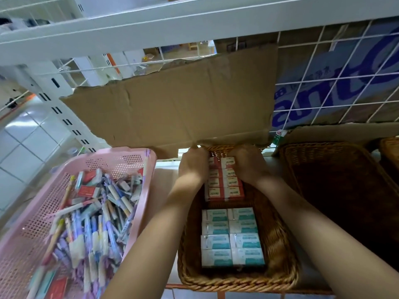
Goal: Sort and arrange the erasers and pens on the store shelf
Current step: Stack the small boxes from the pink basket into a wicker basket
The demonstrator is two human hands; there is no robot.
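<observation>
2 hands, left (193, 167) and right (248, 165), clasp the far end of the red erasers (225, 188) between them, fingers curled down, wrists bent, forearms reaching in from below. That block lies 2 across in the wicker basket (280, 255), close under the cardboard sheet (172, 108). Teal erasers (232, 238) fill the near half, a bare strip between the 2 blocks. Pens (103, 212) sit jumbled in the pink basket (133, 160) at left.

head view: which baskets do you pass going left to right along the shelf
pink basket holding pens → wicker basket holding erasers → dark wicker basket → another wicker basket, cut off by the right edge
</observation>
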